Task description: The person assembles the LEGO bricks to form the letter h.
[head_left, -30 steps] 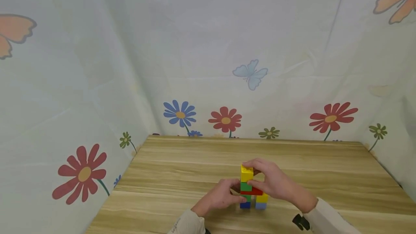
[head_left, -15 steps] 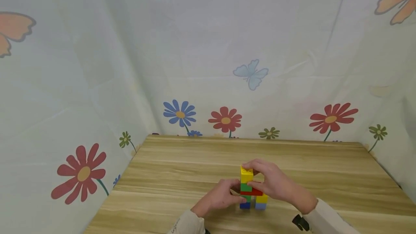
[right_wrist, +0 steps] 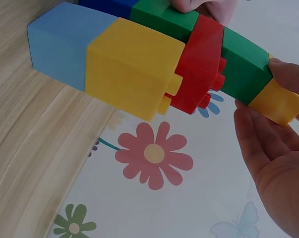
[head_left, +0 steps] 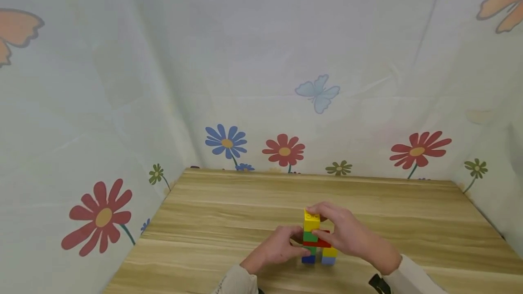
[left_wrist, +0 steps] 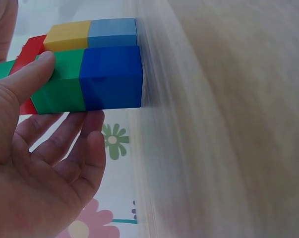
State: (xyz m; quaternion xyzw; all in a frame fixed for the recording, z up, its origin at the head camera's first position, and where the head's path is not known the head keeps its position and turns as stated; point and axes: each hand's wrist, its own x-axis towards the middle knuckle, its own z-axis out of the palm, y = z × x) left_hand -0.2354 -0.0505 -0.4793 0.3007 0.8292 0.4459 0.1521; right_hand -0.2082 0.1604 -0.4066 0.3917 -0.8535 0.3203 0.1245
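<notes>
A small structure of toy building bricks stands on the table in the head view. Its left column has a dark blue brick [left_wrist: 112, 79] at the bottom, then a lower green brick [left_wrist: 65, 84]. A flat red brick [right_wrist: 201, 62] bridges across to a lower yellow brick [right_wrist: 132, 64] on a light blue brick [right_wrist: 70, 44]. Above the red one sit an upper green brick [right_wrist: 244, 64] and a top yellow brick [head_left: 312, 223]. My left hand [head_left: 282, 245] grips the lower green brick, thumb in front, fingers behind. With thumb and fingers, my right hand [head_left: 346, 230] pinches the top yellow brick.
The wood-grain table [head_left: 229, 198] extends around the bricks to its back edge. Behind and beside it hangs a pale cloth [head_left: 253, 49] printed with flowers and butterflies. Both forearms come in from the front edge, in light sleeves [head_left: 412, 278].
The head view has shifted slightly. Both hands keep their holds on the bricks, and the brick structure looks the same.
</notes>
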